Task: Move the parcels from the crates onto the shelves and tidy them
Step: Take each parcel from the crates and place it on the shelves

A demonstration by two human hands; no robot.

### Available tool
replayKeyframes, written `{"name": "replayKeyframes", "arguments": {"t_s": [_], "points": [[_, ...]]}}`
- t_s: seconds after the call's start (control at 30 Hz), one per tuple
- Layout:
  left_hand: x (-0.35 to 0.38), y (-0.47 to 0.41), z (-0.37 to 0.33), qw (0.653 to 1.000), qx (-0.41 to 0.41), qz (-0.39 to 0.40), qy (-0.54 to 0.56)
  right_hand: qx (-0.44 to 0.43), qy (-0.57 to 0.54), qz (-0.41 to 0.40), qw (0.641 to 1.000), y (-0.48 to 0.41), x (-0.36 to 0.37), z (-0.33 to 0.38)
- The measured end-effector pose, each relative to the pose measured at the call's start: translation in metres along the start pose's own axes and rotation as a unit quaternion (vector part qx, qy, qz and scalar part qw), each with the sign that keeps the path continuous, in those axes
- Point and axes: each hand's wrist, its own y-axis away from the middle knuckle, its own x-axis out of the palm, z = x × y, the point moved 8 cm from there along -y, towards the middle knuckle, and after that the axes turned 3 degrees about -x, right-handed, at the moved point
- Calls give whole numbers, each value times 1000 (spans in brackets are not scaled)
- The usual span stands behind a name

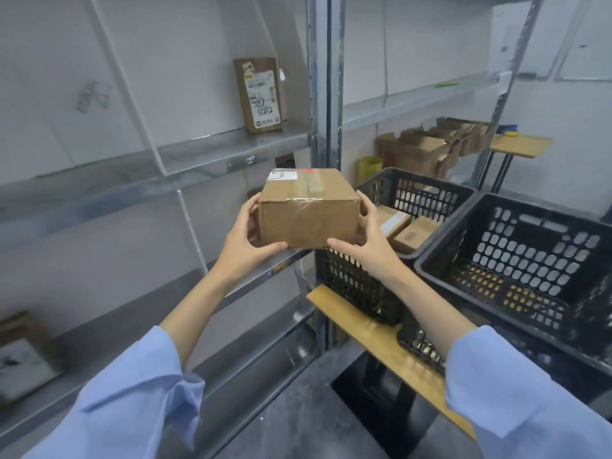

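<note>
A brown taped cardboard parcel [308, 210] with a white label on top hangs in mid-air in front of the metal shelves [198, 154]. My left hand [245, 236] grips its left side and my right hand [364, 243] grips its lower right corner. One labelled parcel [260, 94] stands upright on the upper shelf. Behind my right hand a black crate [427, 193] holds two small parcels [409, 230]. A second black crate [530, 260] stands nearer on the right. Another parcel [23, 352] lies blurred on a low shelf at the far left.
Both crates rest on a wooden table [374, 332]. A vertical steel post [319, 94] divides the left shelving from the right. Several open cardboard boxes [430, 147] sit on the right lower shelf, with a small wooden table [520, 144] beyond them.
</note>
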Motion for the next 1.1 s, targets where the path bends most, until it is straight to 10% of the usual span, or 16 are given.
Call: {"name": "replayKeyframes", "arguments": {"t_s": [1.1], "points": [[-180,224,35,989,-34,-134,-57,-31,82,123,989,100,230,75]]}}
